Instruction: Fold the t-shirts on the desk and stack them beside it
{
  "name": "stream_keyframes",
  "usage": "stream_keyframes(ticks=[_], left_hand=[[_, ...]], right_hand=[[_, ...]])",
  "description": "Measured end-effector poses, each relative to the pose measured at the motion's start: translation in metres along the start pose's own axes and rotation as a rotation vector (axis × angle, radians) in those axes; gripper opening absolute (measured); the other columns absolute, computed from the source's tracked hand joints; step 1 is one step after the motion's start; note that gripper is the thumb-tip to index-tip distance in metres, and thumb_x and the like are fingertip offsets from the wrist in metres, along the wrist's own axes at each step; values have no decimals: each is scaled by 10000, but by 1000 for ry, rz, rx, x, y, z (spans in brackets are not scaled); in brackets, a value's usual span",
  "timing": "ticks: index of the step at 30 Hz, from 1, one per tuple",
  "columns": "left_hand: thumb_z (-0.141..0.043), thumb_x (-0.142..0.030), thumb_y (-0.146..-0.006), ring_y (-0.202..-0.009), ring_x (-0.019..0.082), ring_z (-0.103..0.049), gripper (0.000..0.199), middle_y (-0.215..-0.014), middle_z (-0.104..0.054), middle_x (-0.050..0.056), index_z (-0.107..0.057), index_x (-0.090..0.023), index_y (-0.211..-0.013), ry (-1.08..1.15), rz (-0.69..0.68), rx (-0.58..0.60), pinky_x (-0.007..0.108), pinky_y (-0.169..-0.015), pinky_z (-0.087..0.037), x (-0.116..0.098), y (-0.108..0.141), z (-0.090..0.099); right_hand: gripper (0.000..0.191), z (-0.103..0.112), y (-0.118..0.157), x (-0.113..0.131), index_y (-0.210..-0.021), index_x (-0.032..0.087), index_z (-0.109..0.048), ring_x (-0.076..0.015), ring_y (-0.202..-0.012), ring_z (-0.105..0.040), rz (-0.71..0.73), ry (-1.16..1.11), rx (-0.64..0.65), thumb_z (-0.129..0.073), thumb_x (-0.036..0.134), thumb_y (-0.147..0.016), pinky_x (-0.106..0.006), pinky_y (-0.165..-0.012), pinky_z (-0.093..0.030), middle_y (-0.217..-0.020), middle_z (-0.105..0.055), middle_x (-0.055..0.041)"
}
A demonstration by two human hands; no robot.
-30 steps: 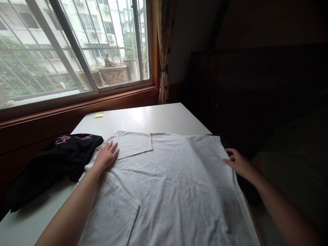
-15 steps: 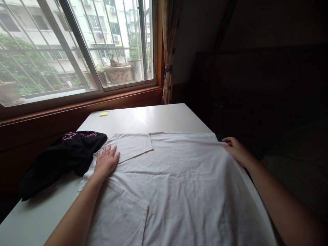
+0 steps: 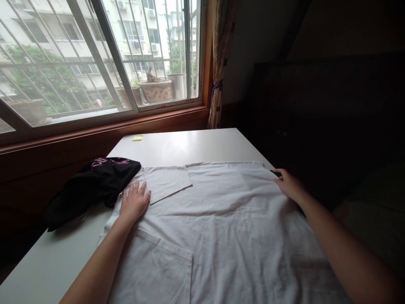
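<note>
A white T-shirt [image 3: 228,236] lies spread across the table, its surface wrinkled. Both short sleeves lie over the body of it: the far sleeve [image 3: 169,181] and the near sleeve [image 3: 158,266]. My left hand [image 3: 135,200] rests flat on the shirt near the far sleeve, fingers spread. At the shirt's far right edge, my right hand [image 3: 286,183] pinches the fabric between thumb and fingers. The cloth sags in soft folds below that hand. Beside my left hand lies a crumpled black garment [image 3: 98,181] with pink lettering.
The white table [image 3: 190,143] shows beyond and left of the shirt. A yellow sticky note [image 3: 137,138] sits near its far left corner. Behind are a barred window [image 3: 133,63] and a tied curtain [image 3: 217,84]. The right side of the room is dark.
The view has swung slightly left. My right hand has shifted a little left over the table with the shirt's edge, and the fabric there hangs looser. My left hand stays flat in place.
</note>
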State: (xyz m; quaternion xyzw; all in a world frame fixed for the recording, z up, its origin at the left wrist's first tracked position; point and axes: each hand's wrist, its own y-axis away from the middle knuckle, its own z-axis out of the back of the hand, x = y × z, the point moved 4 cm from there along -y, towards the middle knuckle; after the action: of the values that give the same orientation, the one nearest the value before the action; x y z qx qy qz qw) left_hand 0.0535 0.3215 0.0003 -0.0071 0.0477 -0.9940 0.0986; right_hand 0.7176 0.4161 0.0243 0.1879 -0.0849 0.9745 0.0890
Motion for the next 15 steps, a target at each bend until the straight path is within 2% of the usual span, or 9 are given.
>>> stream_keyframes(ticks=[4,8,12,15], left_hand=[[-271,-468,-1049,-1564,346,-228,624,-1687,-279,169,-356,-185,-1598,14,-7,0,631,-1224,-194,-3,-18,0],[-248,-496,-1044,-1567,341,-222,657,-1695,-251,171,-339,-163,-1603,31,-3,-1,627,-1229,-189,-4,-34,-3],[-233,-519,-1039,-1573,310,-212,675,-1699,-247,150,-334,-166,-1605,45,-12,5,591,-1244,-192,-4,-46,-5],[-232,-522,-1035,-1574,299,-214,678,-1698,-256,138,-333,-172,-1607,51,-16,9,571,-1249,-195,-4,-51,-5]], right_hand=[[453,-3,13,-5,-1427,114,-526,-248,-970,-603,-15,13,4,-489,218,-988,-337,-849,-409,-1138,-654,-184],[432,-1,27,0,-1417,151,-538,-259,-1081,-576,-9,26,-17,-476,232,-997,-332,-908,-385,-1182,-622,-171],[458,4,37,1,-1422,166,-525,-269,-1064,-587,-61,14,-19,-501,354,-1004,-346,-891,-391,-1140,-645,-153],[571,8,43,-4,-1464,167,-482,-260,-938,-627,-113,-15,22,-507,494,-996,-352,-830,-412,-1048,-678,-136]])
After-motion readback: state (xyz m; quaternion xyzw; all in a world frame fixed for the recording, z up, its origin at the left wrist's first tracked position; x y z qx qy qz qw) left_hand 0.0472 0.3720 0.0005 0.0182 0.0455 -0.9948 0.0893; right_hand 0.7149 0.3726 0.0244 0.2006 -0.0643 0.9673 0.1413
